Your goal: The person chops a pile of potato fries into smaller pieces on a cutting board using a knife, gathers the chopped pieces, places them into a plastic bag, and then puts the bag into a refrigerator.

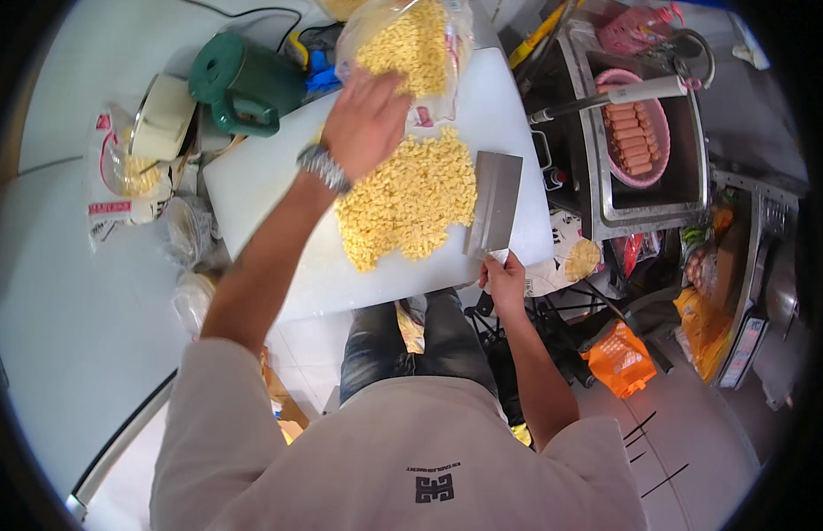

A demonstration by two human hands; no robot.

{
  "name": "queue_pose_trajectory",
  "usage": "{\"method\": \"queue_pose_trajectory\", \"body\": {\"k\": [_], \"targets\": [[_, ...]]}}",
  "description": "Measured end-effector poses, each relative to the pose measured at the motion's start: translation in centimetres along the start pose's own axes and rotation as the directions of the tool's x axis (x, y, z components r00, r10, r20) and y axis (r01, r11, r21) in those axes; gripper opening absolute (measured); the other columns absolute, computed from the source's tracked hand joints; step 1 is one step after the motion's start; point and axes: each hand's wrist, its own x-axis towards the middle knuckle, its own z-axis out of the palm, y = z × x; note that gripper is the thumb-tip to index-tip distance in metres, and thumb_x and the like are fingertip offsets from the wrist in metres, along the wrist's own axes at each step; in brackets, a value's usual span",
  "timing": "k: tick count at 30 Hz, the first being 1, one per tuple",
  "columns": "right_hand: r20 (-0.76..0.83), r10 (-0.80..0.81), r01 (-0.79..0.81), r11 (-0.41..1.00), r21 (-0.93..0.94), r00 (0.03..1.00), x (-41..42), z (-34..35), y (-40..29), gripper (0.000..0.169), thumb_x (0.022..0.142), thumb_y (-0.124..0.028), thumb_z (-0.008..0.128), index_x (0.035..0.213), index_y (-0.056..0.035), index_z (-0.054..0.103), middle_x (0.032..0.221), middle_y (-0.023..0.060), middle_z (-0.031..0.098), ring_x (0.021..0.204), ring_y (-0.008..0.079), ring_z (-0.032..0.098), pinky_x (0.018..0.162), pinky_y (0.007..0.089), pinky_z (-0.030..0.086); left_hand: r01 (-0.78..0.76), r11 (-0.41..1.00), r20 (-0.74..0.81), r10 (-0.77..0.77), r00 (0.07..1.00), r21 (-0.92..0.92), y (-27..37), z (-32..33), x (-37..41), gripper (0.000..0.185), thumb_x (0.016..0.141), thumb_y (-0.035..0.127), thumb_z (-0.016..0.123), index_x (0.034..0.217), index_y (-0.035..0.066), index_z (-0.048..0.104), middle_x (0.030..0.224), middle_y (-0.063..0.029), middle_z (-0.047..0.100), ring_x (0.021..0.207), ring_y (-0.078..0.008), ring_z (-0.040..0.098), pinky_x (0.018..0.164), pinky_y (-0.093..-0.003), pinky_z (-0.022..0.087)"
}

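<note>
A heap of small pale-yellow diced pieces [411, 199] lies on a white cutting board [305, 259]. My left hand [371, 116], with a metal-banded watch on the wrist, is over the heap's upper left edge, beside the mouth of a clear plastic bag [451, 60] full of the same pieces. Its fingertips are partly hidden against the bag, and whether they grip anything is unclear. My right hand [504, 282] is closed on the handle end of a wide metal scraper or cleaver [496, 202], whose blade lies flat on the board, right of the heap.
A green lidded pitcher [252, 83] and a cream container [164, 118] stand beyond the board's left edge. At right, a metal sink [650, 206] holds a pink basket [662, 143] of sausages, with a metal tube across it. An orange bag [620, 358] lies below.
</note>
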Motion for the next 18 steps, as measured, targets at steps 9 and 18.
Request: {"method": "queue_pose_trajectory", "body": {"k": [9, 18], "targets": [[0.045, -0.038, 0.039, 0.999, -0.017, 0.998, -0.2, 0.2, 0.4, 0.007, 0.1, -0.007, 0.059, 0.096, -0.002, 0.063, 0.072, 0.0022, 0.061, 0.056, 0.0104, 0.055, 0.052, 0.0292, 0.045, 0.222, 0.972, 0.02, -0.224, 0.974, 0.081, -2.5, -0.8, -6.7, 0.044, 0.098, 0.024, 0.065, 0.138, 0.008, 0.059, 0.154, -0.02, 0.049, 0.142, -0.0366, 0.047, 0.118, -0.0554, 0.035], [0.08, 0.003, -0.001, 1.0, -0.02, 0.997, -2.5, 2.0, 1.8, 0.009, 0.103, -0.009, 0.059, 0.096, -0.0035, 0.061, 0.073, 0.0008, 0.06, 0.057, 0.0079, 0.052, 0.052, 0.0269, 0.044, 0.8, 0.494, 0.023, -0.846, 0.532, -0.341, 14.3, 8.1, -26.8, 0.069, 0.105, 0.034, 0.057, 0.155, -0.006, 0.033, 0.163, -0.0326, 0.03, 0.151, -0.0479, 0.031, 0.123, -0.0527, 0.027]]}}
